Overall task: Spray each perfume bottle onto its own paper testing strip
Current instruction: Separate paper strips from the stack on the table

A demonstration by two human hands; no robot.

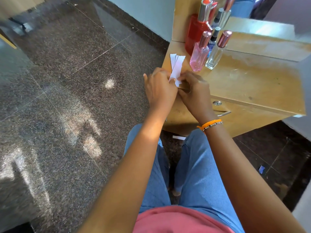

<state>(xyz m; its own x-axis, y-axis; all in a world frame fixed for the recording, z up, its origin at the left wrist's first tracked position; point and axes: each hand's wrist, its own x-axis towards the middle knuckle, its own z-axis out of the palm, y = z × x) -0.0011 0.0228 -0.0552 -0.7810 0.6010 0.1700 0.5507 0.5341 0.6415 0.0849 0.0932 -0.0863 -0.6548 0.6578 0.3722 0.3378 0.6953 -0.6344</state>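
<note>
1. Fingers of the left hand (159, 91) and right hand (195, 91) pinch the near end of a small bunch of white paper strips (176, 68) between them.
2. The strips fan upward from the fingers, over the left edge of the wooden desk (252, 78).
3. Just beyond the strips stand a pink bottle (199, 54) and a clear bottle (216, 52), both with rose caps.
4. Behind them stand a red bottle (196, 31) and a small dark-capped bottle (212, 41).
5. An orange band (209, 124) circles the right wrist.
6. 1 more strip (179, 137) lies on the floor (67, 98) under the desk.
</note>
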